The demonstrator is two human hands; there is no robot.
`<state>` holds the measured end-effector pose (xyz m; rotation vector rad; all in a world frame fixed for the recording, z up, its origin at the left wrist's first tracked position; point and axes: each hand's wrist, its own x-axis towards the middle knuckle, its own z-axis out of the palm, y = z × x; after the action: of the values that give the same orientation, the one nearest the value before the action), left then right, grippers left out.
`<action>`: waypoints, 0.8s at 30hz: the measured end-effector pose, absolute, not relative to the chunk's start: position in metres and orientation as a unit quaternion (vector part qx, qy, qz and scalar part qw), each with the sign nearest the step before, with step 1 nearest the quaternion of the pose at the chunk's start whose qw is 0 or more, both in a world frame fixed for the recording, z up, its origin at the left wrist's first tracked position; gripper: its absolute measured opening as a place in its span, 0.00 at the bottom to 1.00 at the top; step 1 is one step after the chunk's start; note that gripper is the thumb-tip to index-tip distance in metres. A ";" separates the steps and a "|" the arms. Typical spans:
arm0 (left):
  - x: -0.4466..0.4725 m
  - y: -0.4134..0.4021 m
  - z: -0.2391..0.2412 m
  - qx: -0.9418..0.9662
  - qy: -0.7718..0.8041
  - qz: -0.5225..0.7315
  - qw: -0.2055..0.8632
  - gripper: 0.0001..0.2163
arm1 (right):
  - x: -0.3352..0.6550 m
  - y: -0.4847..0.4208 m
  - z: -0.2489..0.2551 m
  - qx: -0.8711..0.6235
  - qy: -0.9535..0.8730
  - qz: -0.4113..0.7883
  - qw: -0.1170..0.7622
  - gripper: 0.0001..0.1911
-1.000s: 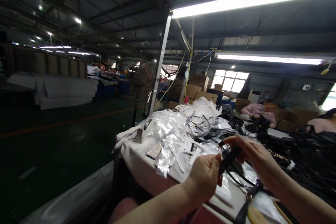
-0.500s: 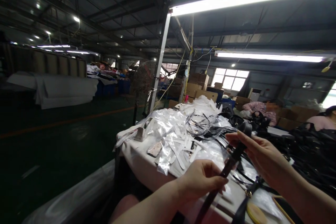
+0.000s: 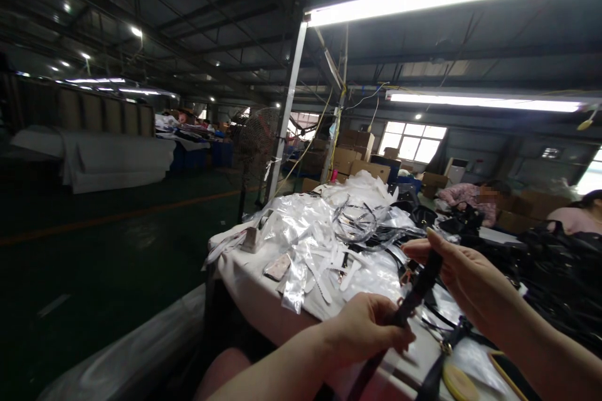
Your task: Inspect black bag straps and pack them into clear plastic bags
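A black strap (image 3: 418, 288), like a bag strap, slants up between my two hands and is smeared by motion. Lower down, my left hand (image 3: 371, 326) pinches it between thumb and fingers. My right hand (image 3: 465, 272) is round its upper end, the thumb raised and the fingers behind the strap. Below the strap's free part, another black strap with a gold-coloured buckle (image 3: 446, 346) lies on the table (image 3: 254, 291). Close by are a round yellow object (image 3: 459, 383) and a dark, yellow-edged object (image 3: 510, 373).
Clear plastic bags (image 3: 294, 225) and white strips cover much of the table, with a patterned phone-like object (image 3: 277, 267) among them. Coiled black straps (image 3: 357, 222) lie behind. Black bags (image 3: 555, 282) are heaped at right, near two people. A metal post (image 3: 288, 106) and fan (image 3: 256, 135) stand beyond.
The strap's upper end has dropped from above my right hand to between its thumb and fingers. My right thumb has lifted, and my left hand has shifted slightly right.
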<state>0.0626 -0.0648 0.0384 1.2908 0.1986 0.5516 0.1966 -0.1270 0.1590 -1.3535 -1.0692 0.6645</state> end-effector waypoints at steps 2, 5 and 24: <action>0.064 -0.064 0.040 0.595 0.084 0.266 0.754 0.21 | 0.197 -0.127 0.160 -0.589 -0.457 0.284 0.603 0.30; 0.067 -0.060 0.037 0.597 0.071 0.270 0.752 0.22 | 0.199 -0.130 0.162 -0.583 -0.452 0.287 0.611 0.29; 0.070 -0.064 0.049 0.633 0.001 0.276 0.723 0.28 | 0.222 -0.124 0.155 -0.629 -0.527 0.132 0.556 0.25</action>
<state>0.0696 -0.0642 0.0491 1.3979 0.0013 0.6100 0.2217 -0.1240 0.1547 -1.4861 -1.2432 0.3128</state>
